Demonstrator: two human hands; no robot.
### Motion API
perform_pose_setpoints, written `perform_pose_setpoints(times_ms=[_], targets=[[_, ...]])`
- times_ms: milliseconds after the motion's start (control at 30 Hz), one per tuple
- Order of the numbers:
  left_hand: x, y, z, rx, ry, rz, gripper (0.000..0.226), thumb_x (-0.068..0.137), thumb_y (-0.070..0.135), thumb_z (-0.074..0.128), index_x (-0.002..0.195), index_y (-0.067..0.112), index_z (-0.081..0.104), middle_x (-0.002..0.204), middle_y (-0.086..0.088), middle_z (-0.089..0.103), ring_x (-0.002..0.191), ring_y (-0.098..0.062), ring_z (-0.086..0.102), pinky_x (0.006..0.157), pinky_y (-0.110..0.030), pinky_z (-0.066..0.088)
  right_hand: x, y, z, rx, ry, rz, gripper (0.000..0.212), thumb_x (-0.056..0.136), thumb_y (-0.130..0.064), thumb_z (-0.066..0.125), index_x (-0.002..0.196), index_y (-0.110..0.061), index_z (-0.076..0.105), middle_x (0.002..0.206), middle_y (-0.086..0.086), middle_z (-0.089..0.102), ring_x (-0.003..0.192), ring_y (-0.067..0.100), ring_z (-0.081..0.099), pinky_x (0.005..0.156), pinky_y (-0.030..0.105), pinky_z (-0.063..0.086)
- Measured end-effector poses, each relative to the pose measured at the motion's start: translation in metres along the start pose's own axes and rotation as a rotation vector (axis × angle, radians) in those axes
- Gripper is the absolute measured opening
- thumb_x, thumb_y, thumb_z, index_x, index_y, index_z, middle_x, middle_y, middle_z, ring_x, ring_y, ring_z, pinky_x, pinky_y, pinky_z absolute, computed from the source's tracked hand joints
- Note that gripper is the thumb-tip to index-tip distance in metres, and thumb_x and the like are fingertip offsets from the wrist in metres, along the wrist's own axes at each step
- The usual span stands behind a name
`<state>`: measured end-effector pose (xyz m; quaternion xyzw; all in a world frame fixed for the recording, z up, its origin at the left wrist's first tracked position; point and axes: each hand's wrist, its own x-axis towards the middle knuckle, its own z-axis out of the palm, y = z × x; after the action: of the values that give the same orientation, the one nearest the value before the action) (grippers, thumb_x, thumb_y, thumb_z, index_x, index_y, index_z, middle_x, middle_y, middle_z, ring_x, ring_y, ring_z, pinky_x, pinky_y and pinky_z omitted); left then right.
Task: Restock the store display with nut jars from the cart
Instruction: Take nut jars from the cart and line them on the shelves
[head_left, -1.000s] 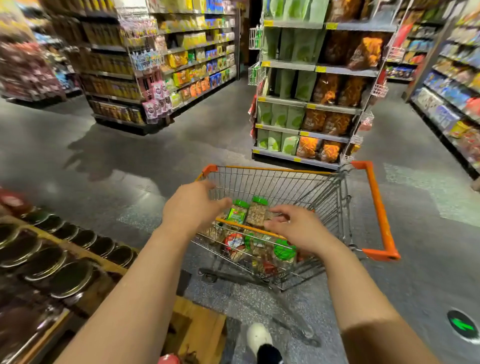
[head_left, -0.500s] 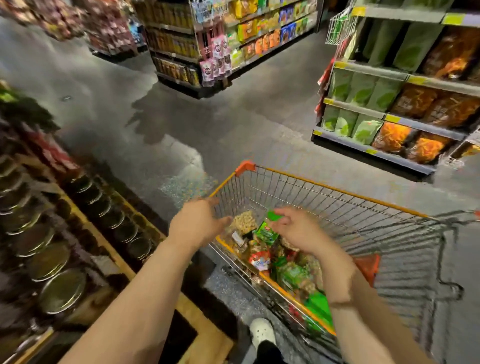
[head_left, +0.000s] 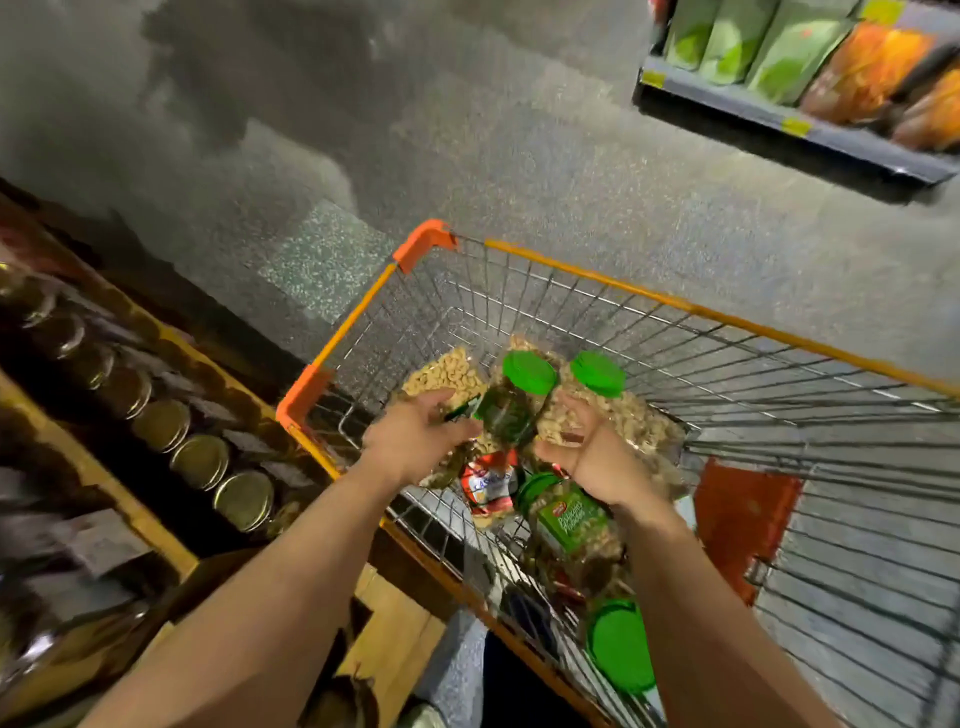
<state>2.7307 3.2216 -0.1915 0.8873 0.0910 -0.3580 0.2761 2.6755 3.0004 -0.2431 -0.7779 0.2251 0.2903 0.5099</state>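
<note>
Left hand (head_left: 415, 441) curled around a green-lidded nut jar (head_left: 511, 402), grip closed on its labelled side. Right hand (head_left: 597, 457) cupped under a second jar (head_left: 587, 400) of pale nuts, fingers wrapped around its body. Both jars held just above the heap inside the wire cart (head_left: 779, 364), lids tilted away. More jars (head_left: 571, 525) lying on their sides below, one with a red label (head_left: 488, 483). Left of the cart, a wooden display (head_left: 156, 519) lined with gold-lidded jars (head_left: 200, 462). Snack shelf (head_left: 805, 119) across the speckled floor (head_left: 467, 130).
</note>
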Motion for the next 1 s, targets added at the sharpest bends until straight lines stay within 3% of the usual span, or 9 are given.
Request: perform_pose_setpoints(times_ms=[67, 133, 233, 400, 500, 567, 733, 867, 1000], targets=[[0.026, 0.002, 0.016, -0.02, -0.025, -0.021, 0.082, 0.081, 0.072, 0.067, 0.151, 0.036, 0.044, 0.148, -0.002, 0.056, 0.128, -0.025, 0.058, 0.112, -0.04, 0.044, 0.022, 0.02, 0.004, 0.02, -0.002, 0.052, 0.093, 0.084, -0.03, 0.082, 0.159, -0.036, 0.027, 0.154, 0.004, 0.047, 0.136, 0.027, 0.05, 0.114, 0.044, 0.041], [0.048, 0.003, 0.03, -0.052, -0.063, -0.052, 0.079, 0.088, 0.065, 0.066, 0.155, 0.032, 0.039, 0.15, -0.005, 0.054, 0.132, -0.027, 0.056, 0.113, -0.038, 0.04, 0.042, 0.035, 0.012, 0.036, 0.002, 0.114, 0.098, 0.083, -0.031, 0.083, 0.159, -0.04, 0.022, 0.14, 0.008, 0.058, 0.118, 0.024, 0.059, 0.091, 0.029, 0.052], [0.085, 0.003, 0.053, -0.114, -0.106, -0.078, 0.083, 0.087, 0.066, 0.065, 0.156, 0.029, 0.036, 0.137, -0.004, 0.063, 0.125, -0.026, 0.059, 0.109, -0.037, 0.044, 0.069, 0.049, 0.025, 0.096, -0.017, 0.183, 0.104, 0.086, -0.029, 0.082, 0.161, -0.04, 0.012, 0.13, -0.004, 0.053, 0.11, 0.022, 0.063, 0.06, 0.011, 0.046], [0.134, 0.001, 0.075, -0.126, -0.146, -0.1, 0.09, 0.085, 0.072, 0.063, 0.157, 0.027, 0.033, 0.153, -0.009, 0.05, 0.136, -0.032, 0.051, 0.115, -0.045, 0.042, 0.105, 0.063, 0.045, 0.196, 0.028, 0.178, 0.113, 0.081, -0.025, 0.086, 0.16, -0.044, 0.008, 0.145, -0.004, 0.058, 0.128, 0.017, 0.057, 0.107, 0.034, 0.047], [0.155, -0.002, 0.085, -0.147, -0.129, -0.096, 0.089, 0.084, 0.073, 0.063, 0.157, 0.03, 0.034, 0.154, -0.007, 0.049, 0.137, -0.03, 0.05, 0.112, -0.042, 0.043, 0.125, 0.068, 0.051, 0.217, 0.044, 0.201, 0.117, 0.078, -0.024, 0.087, 0.16, -0.046, 0.007, 0.121, -0.014, 0.067, 0.115, 0.012, 0.063, 0.09, 0.028, 0.056], [0.168, -0.004, 0.092, -0.199, -0.128, -0.11, 0.087, 0.082, 0.074, 0.065, 0.155, 0.036, 0.037, 0.151, -0.003, 0.052, 0.134, -0.027, 0.052, 0.11, -0.041, 0.044, 0.135, 0.064, 0.052, 0.203, 0.051, 0.215, 0.115, 0.08, -0.024, 0.085, 0.161, -0.043, 0.006, 0.127, -0.015, 0.064, 0.111, 0.009, 0.06, 0.075, 0.012, 0.048], [0.186, -0.007, 0.101, -0.325, -0.098, -0.142, 0.093, 0.068, 0.086, 0.064, 0.15, 0.048, 0.041, 0.144, 0.006, 0.058, 0.13, -0.021, 0.055, 0.111, -0.043, 0.044, 0.149, 0.063, 0.059, 0.219, 0.086, 0.187, 0.115, 0.081, -0.025, 0.083, 0.16, -0.043, 0.002, 0.132, -0.016, 0.056, 0.105, 0.004, 0.051, 0.068, 0.005, 0.039], [0.188, -0.005, 0.104, -0.403, -0.087, -0.168, 0.097, 0.059, 0.091, 0.064, 0.146, 0.051, 0.043, 0.141, 0.006, 0.061, 0.128, -0.021, 0.057, 0.112, -0.045, 0.044, 0.15, 0.065, 0.065, 0.367, 0.079, 0.142, 0.128, 0.061, -0.034, 0.089, 0.156, -0.052, 0.005, 0.142, -0.013, 0.06, 0.123, 0.01, 0.059, 0.103, 0.039, 0.052], [0.184, 0.004, 0.106, -0.356, -0.051, -0.17, 0.069, 0.085, 0.073, 0.06, 0.147, 0.048, 0.041, 0.127, 0.007, 0.059, 0.113, -0.019, 0.053, 0.095, -0.036, 0.044, 0.15, 0.061, 0.058, 0.517, 0.016, 0.063, 0.118, 0.059, -0.012, 0.089, 0.149, -0.058, 0.028, 0.125, -0.022, 0.069, 0.119, 0.011, 0.065, 0.099, 0.05, 0.055]])
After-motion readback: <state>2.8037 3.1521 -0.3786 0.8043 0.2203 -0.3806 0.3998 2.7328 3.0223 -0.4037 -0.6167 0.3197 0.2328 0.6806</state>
